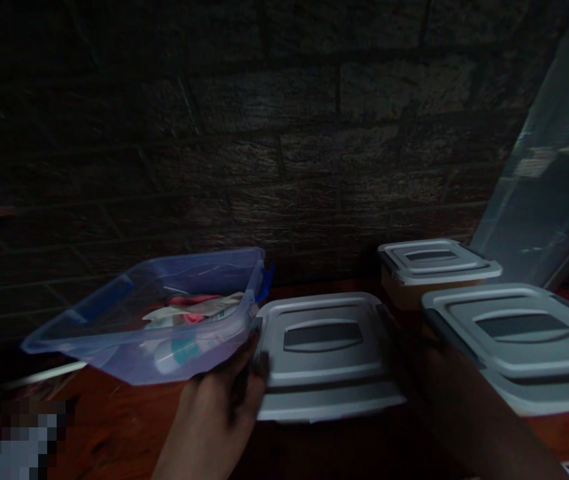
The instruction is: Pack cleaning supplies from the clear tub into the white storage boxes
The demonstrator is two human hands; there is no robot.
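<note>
Head view: a box [322, 337] with a pale lid sits at the middle, between a person's hands. The left hand [219, 400] curls round its left side, gripping it. The right hand [432, 373] lies along its right side, in shadow and blur; whether its fingers are closed cannot be told. Handling it well likely means matched pressure on both sides and a level lid, with fingers clear of the tub [114, 363] close on the left and the wide box [529, 330] on the right.

The tub, see-through and bluish, is open, with soft-looking, crumpled items [202, 310] inside. A smaller box [437, 257] stands behind, to the right. The desk [129, 413] is reddish wood, set before a dark brick-patterned wall [284, 167]. A grey panel [539, 193] leans at far right; the room is dim.
</note>
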